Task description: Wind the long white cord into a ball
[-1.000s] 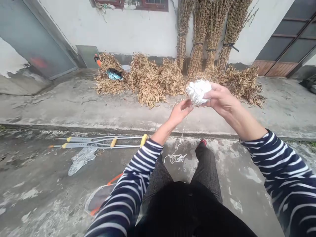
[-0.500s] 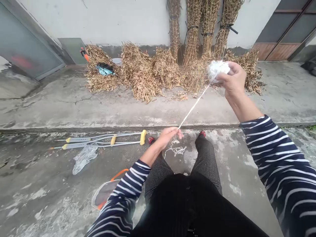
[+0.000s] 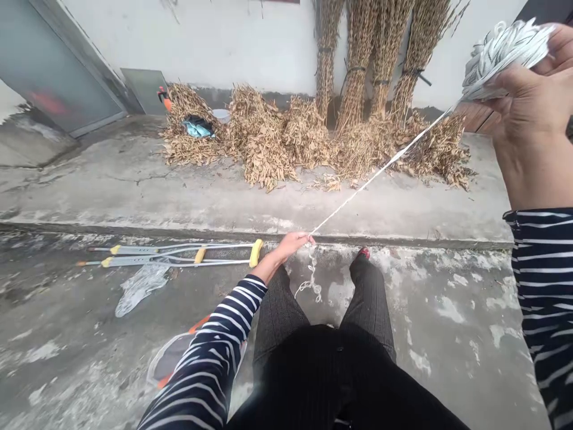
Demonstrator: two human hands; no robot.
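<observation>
High at the right, my right hand (image 3: 532, 89) is closed around a bundle of white cord (image 3: 504, 57), wound in many loops. From it a taut strand (image 3: 380, 170) slants down to my left hand (image 3: 293, 243), whose fingers pinch the cord. Below those fingers a loose, curly tail of cord (image 3: 312, 278) hangs between my legs, with small kinks and loops. The far fingers of my right hand are partly cut off by the picture's edge.
Crutches (image 3: 183, 255) lie on the ground at the left, beside a clear plastic bag (image 3: 143, 286). An orange-trimmed item (image 3: 172, 358) is partly behind my left arm. A low concrete step (image 3: 201, 203) bears dry plant heaps (image 3: 264, 137); tied bundles (image 3: 358, 65) lean on the wall.
My right hand has moved up and to the right with the cord bundle, nearer the camera. The taut strand is longer. My left hand has shifted slightly left, still pinching it.
</observation>
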